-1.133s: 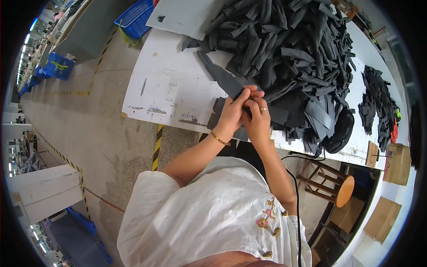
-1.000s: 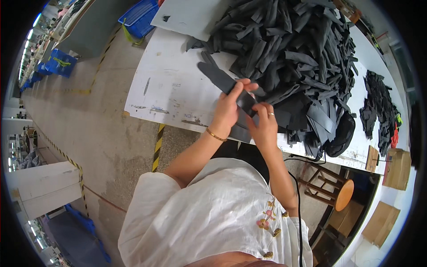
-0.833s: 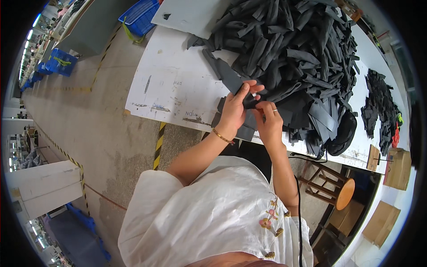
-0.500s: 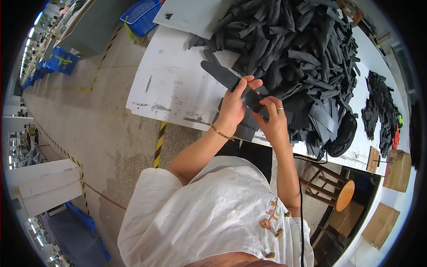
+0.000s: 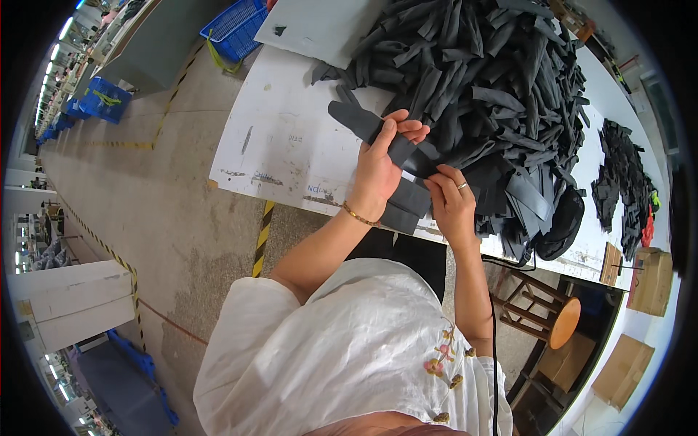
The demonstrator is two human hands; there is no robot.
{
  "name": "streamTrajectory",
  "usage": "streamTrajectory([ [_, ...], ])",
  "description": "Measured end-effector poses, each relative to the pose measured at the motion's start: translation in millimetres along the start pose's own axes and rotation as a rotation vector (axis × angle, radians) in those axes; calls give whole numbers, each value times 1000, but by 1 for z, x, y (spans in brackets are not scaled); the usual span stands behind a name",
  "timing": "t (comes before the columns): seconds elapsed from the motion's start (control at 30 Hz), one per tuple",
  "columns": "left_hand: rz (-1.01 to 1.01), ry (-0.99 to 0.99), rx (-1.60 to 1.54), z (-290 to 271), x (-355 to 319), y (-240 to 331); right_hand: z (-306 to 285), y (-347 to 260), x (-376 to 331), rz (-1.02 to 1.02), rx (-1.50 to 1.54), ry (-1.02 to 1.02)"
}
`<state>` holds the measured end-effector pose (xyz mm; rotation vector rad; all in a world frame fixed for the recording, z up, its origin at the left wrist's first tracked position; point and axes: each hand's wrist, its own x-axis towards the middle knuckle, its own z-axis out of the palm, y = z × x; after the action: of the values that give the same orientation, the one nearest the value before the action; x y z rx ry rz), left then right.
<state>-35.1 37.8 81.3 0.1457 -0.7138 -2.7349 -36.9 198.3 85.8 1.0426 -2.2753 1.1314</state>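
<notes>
Above the table's near edge, my left hand (image 5: pixel 378 167) is closed around a long dark grey fabric piece (image 5: pixel 352 118), its thumb on top. The rounded end of that piece sticks out beyond the thumb, toward the far left. My right hand (image 5: pixel 452 207) pinches the piece's other end between thumb and fingers. Just under both hands, flat dark fabric pieces (image 5: pixel 404 207) lie on the table edge. A large heap of similar dark fabric pieces (image 5: pixel 502 80) rises beyond my hands and to the right.
The white table (image 5: pixel 273 138) carries a pale board (image 5: pixel 320 33) at its far left, a black bag (image 5: pixel 565 227) at right and a second dark fabric pile (image 5: pixel 616 178). A wooden stool (image 5: pixel 563 322) stands below right. A blue basket (image 5: pixel 234 29) sits beyond the table.
My right hand has moved slightly right and nearer to me, drawing the fabric end out from the left hand. The left hand has shifted a little left.
</notes>
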Motion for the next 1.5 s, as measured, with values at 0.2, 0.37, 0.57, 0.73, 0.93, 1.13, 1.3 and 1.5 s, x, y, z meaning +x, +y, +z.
streamTrajectory([
  [0.2,25,-6,-14,3,-6,-3,1,-4,-1,53,46,13],
  [0.37,-8,50,-98,-3,-7,-5,1,-8,0,92,94,-17],
  [0.57,-245,5,-248,-5,-29,-28,12,-15,2,-3,98,-18],
  [0.73,-207,28,-169,-2,-30,-23,14,-14,-2,84,95,-42],
  [0.93,-165,26,-179,-3,-21,-7,12,-15,-4,105,86,-49],
  [1.13,-37,46,-53,-4,-9,6,12,-16,-5,86,94,-29],
  [1.3,47,103,-44,1,-15,0,13,-15,-4,56,109,-14],
  [1.5,34,93,-57,-4,-12,-3,12,-11,-5,71,106,-38],
])
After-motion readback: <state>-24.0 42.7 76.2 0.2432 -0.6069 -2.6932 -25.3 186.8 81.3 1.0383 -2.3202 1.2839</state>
